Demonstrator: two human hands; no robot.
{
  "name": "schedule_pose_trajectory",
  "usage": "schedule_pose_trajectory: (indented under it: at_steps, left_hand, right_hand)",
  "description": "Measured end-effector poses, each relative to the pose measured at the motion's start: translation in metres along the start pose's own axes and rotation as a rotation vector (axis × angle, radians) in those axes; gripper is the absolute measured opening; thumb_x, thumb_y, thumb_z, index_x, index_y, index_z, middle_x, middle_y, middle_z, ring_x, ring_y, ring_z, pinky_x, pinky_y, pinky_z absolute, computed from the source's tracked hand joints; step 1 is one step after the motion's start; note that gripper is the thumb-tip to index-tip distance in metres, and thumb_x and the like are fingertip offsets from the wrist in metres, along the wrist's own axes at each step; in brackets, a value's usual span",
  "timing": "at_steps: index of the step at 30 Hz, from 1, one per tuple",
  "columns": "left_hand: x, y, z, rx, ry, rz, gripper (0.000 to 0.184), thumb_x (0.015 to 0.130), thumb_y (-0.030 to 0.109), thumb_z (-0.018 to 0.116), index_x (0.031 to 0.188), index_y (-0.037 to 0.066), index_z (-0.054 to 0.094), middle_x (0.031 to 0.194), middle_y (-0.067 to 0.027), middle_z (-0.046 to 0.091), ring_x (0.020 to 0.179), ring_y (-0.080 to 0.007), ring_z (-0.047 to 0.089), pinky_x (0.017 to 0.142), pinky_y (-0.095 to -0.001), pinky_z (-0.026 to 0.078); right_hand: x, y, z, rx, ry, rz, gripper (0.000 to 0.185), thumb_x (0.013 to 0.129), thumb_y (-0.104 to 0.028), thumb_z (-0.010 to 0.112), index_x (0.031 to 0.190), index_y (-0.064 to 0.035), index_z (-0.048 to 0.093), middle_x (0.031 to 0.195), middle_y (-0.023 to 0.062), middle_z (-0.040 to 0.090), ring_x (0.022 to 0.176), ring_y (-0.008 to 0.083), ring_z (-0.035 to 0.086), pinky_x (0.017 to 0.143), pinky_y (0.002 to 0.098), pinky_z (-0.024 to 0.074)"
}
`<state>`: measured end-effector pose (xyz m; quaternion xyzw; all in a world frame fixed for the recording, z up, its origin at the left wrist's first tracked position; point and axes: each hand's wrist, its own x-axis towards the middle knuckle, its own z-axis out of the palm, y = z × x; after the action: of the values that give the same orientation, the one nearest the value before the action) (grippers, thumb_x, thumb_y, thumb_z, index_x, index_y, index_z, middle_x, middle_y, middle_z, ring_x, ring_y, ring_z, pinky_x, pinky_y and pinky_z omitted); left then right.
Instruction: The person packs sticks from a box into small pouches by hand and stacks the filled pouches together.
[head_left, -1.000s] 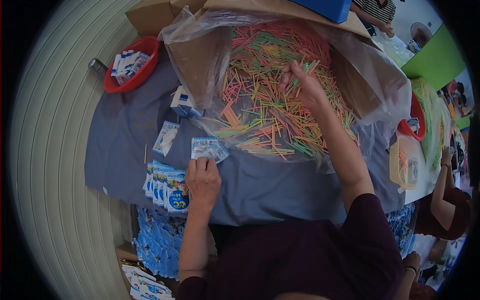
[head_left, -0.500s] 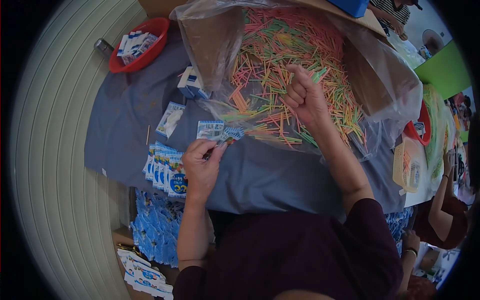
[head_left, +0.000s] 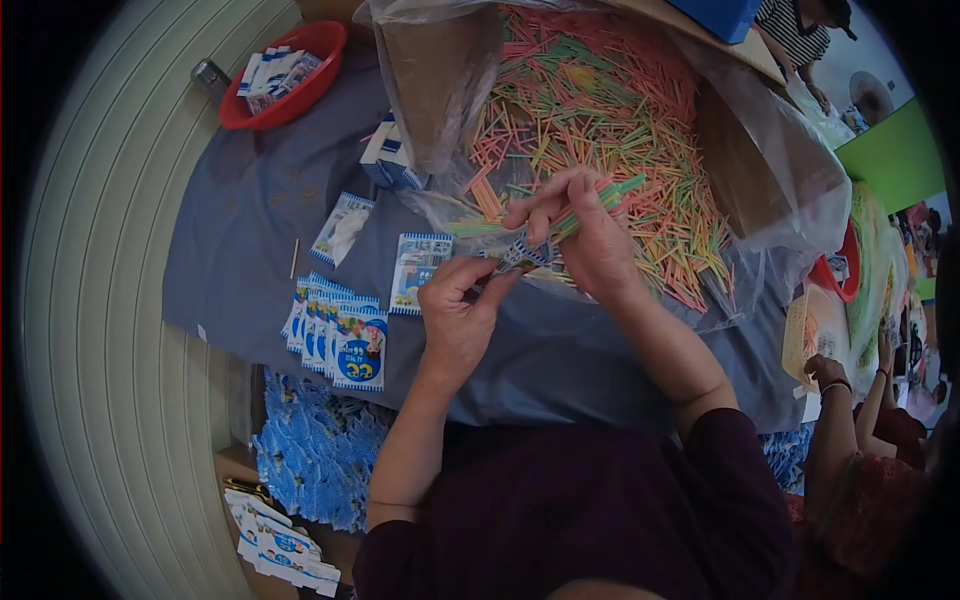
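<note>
My left hand (head_left: 458, 318) pinches a small blue-and-white packet (head_left: 522, 256) by its near end. Its far end meets the fingers of my right hand (head_left: 602, 252), which closes around a bunch of thin green and pink sticks (head_left: 624, 188). Whether any stick is inside the packet is hidden. Behind my hands spreads a big heap of coloured sticks (head_left: 590, 100) in a plastic-lined box. Left of my left hand lies a flat packet (head_left: 418, 272), with a fanned row of packets (head_left: 358, 348) nearer to me.
A packet with something white on it (head_left: 343, 228), a lone stick (head_left: 294, 258) and a small white-and-blue carton (head_left: 390, 155) rest on the grey cloth (head_left: 240, 240). A red basin (head_left: 330, 50) stands far left. Blue packets (head_left: 310, 450) fill a space below. Other people work at right.
My right hand has come down and left from the heap, now showing a bunch of sticks. My left hand has moved right with its packet, uncovering the flat packet; both hands now meet.
</note>
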<state>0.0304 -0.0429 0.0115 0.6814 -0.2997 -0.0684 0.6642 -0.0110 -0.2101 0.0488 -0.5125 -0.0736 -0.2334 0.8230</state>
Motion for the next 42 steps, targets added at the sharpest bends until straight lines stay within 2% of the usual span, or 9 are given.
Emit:
schedule_pose_trajectory:
  at_steps: [5,10,13,20,26,30,33,35,42]
  left_hand:
    - [0.004,0.001,0.005,0.027,0.010,0.003,0.014,0.078,0.000,0.077,0.089,-0.002,0.070,0.080,-0.0076,0.067,0.070,-0.0141,0.064,0.061,-0.0254,0.050]
    - [0.012,-0.006,0.012,0.020,-0.005,0.075,0.012,0.078,-0.001,0.077,0.088,-0.002,0.071,0.080,-0.0072,0.067,0.070,-0.0148,0.065,0.061,-0.0258,0.050]
    - [0.019,-0.007,0.018,-0.001,-0.014,0.082,0.011,0.078,-0.001,0.076,0.087,-0.002,0.071,0.080,-0.0075,0.067,0.071,-0.0149,0.065,0.062,-0.0257,0.050]
    - [0.039,-0.011,0.039,-0.376,-0.112,-0.046,0.013,0.085,-0.002,0.071,0.098,-0.003,0.070,0.091,-0.0025,0.067,0.084,-0.0079,0.062,0.073,-0.0215,0.050]
    - [0.064,-0.009,0.061,-0.653,-0.197,-0.191,0.015,0.086,-0.001,0.070,0.101,-0.001,0.072,0.094,-0.0040,0.071,0.083,-0.0080,0.064,0.075,-0.0219,0.053]
    - [0.082,-0.009,0.071,-0.752,-0.188,-0.235,0.015,0.087,0.002,0.071,0.102,-0.001,0.072,0.092,-0.0033,0.071,0.083,-0.0077,0.064,0.075,-0.0220,0.052]
    - [0.090,-0.006,0.075,-0.749,-0.178,-0.179,0.015,0.087,0.003,0.071,0.102,-0.001,0.072,0.091,-0.0032,0.071,0.082,-0.0073,0.063,0.075,-0.0224,0.053]
    - [0.090,-0.007,0.076,-0.690,-0.172,-0.086,0.015,0.087,0.003,0.071,0.102,-0.001,0.072,0.092,-0.0040,0.071,0.082,-0.0072,0.064,0.075,-0.0223,0.053]
    - [0.079,-0.009,0.068,-0.633,-0.181,-0.177,0.015,0.088,0.001,0.069,0.103,-0.002,0.071,0.094,-0.0053,0.072,0.085,-0.0080,0.065,0.076,-0.0217,0.053]
  right_hand:
    - [-0.009,0.011,-0.005,-0.096,-0.020,0.012,0.036,0.104,-0.033,0.045,0.097,-0.0016,0.061,0.084,0.0150,0.067,0.086,0.0254,0.069,0.085,0.0400,0.0522]
    - [0.004,0.000,-0.012,-0.657,-0.293,-0.159,0.041,0.103,-0.036,0.045,0.100,-0.0023,0.068,0.113,0.0118,0.067,0.111,0.0202,0.060,0.088,0.0365,0.0513]
    - [0.011,-0.011,-0.019,-0.604,-0.175,0.134,0.043,0.102,-0.039,0.046,0.104,-0.0043,0.070,0.115,0.0083,0.067,0.112,0.0211,0.059,0.090,0.0358,0.0503]
    - [0.023,-0.026,-0.032,-0.629,-0.194,0.195,0.044,0.099,-0.041,0.049,0.113,-0.0051,0.069,0.125,0.0077,0.063,0.115,0.0213,0.057,0.091,0.0325,0.0489]
    - [0.037,-0.038,-0.035,-0.593,-0.289,0.152,0.070,0.091,-0.060,0.054,0.134,-0.0045,0.055,0.129,0.0116,0.057,0.115,0.0221,0.056,0.101,0.0401,0.0428]
    - [0.045,-0.039,-0.039,-0.355,-0.100,0.033,0.072,0.094,-0.052,0.055,0.145,-0.0033,0.040,0.124,0.0137,0.060,0.109,0.0206,0.058,0.100,0.0381,0.0439]
    - [0.040,-0.039,-0.044,-0.358,0.016,-0.087,0.056,0.100,-0.041,0.048,0.140,-0.0021,0.047,0.120,0.0132,0.062,0.107,0.0199,0.059,0.100,0.0366,0.0436]
    - [0.034,-0.043,-0.051,-0.625,-0.181,0.067,0.046,0.103,-0.033,0.042,0.134,-0.0009,0.053,0.119,0.0122,0.063,0.108,0.0187,0.058,0.100,0.0349,0.0433]
    - [0.034,-0.054,-0.049,-0.485,-0.008,-0.016,0.031,0.100,-0.011,0.049,0.128,-0.0045,0.061,0.116,0.0067,0.066,0.112,0.0156,0.058,0.097,0.0306,0.0459]
